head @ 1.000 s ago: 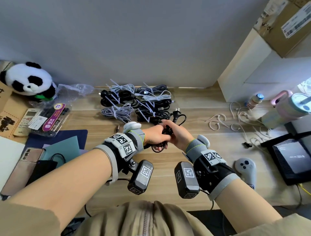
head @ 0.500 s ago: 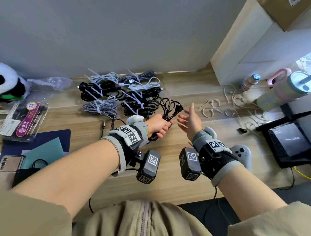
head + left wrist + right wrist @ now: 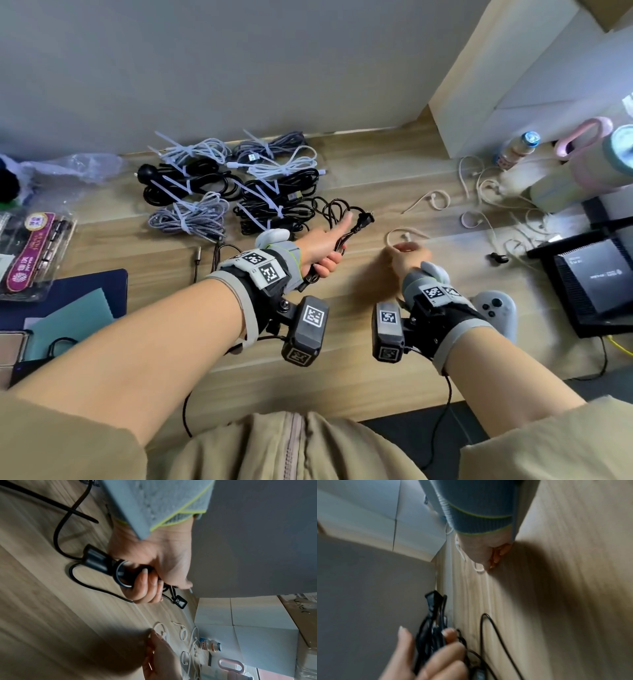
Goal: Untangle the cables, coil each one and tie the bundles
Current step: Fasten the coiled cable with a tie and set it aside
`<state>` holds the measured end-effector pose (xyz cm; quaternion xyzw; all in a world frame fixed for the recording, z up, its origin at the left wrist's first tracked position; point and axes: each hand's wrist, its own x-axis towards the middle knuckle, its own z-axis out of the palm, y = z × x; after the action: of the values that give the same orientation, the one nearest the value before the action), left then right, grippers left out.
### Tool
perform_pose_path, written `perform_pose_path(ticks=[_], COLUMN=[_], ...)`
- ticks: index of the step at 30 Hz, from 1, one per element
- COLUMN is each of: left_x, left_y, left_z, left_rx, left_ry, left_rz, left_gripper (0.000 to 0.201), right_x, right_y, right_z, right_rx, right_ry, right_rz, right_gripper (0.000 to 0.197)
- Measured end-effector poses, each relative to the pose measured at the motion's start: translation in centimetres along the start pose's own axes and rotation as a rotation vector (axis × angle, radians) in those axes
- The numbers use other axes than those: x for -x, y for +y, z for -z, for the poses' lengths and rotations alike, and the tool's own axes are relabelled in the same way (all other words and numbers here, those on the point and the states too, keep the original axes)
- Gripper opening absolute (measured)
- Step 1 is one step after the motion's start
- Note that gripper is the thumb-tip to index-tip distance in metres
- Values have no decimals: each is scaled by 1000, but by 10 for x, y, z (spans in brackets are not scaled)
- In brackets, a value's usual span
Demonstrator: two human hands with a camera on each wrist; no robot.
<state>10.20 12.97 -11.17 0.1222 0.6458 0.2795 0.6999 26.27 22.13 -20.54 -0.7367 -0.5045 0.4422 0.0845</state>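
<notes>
Since the previous half-second the right hand [image 3: 406, 255] has left the bundle and dropped to the surface [image 3: 359, 359], where its fingers are curled onto a loose cream tie [image 3: 399, 234]; motion blur prevents confirming whether the tie is actually pinched. Left hand [image 3: 322, 248] is closed round the coiled black cable [image 3: 337, 209], thumb raised along the loops, with the two-pin plug [image 3: 364, 219] projecting just beyond the thumb tip. From the left wrist view the fingers wrap the coil at its middle, and one strand trails onto the wood below. Judged purpose: the left hand keeps the finished coil from springing apart while the right fetches a fastener, so the step in hand appears to be tying this bundle. Completed work lies near the wall: a group of tied bundles [image 3: 226, 192], black and grey, each cinched with pale ties, close together and just beyond the held coil. More spare ties [image 3: 486, 205] are scattered to the right, near a small bottle [image 3: 515, 150] and a pink-handled cup [image 3: 596, 161]. Also present: a grey game controller [image 3: 495, 308] just beside the right wrist, a black device [image 3: 596, 277] at the right edge, a packaged item [image 3: 30, 253] and a plastic bag [image 3: 68, 168] at the left. Plain grey wall behind; white boxes [image 3: 520, 85] stand in the right corner.
</notes>
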Motion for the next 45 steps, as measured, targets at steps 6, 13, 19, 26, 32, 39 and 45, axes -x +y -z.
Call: perform_pose_path(ticks=[6, 13, 19, 26, 32, 39, 45], left_x=[0, 27, 52, 90, 108, 115, 117], left_y=[-8, -19, -27, -41, -56, -59, -63], left_z=[7, 20, 28, 43, 57, 67, 79], left_rx=[207, 209, 223, 167, 116, 135, 83], left_ry=[4, 63, 29, 11, 203, 401, 556], left_rz=[34, -78, -166, -181, -230, -379, -358], left_gripper=[68, 54, 64, 57, 47, 49, 51], right_x=[27, 64, 106, 155, 171, 201, 206], right_y=[3, -11, -49, -76, -80, -87, -95], right_z=[-2, -18, -14, -17, -17, -20, -19], right_rx=[260, -75, -688, -828, -701, -328, -141], right_ry=[-117, -117, -462, -912, -1109, -1158, -975], right_rz=[81, 470, 128, -98, -276, -134, 122], right_gripper=[13, 20, 25, 31, 31, 32, 20])
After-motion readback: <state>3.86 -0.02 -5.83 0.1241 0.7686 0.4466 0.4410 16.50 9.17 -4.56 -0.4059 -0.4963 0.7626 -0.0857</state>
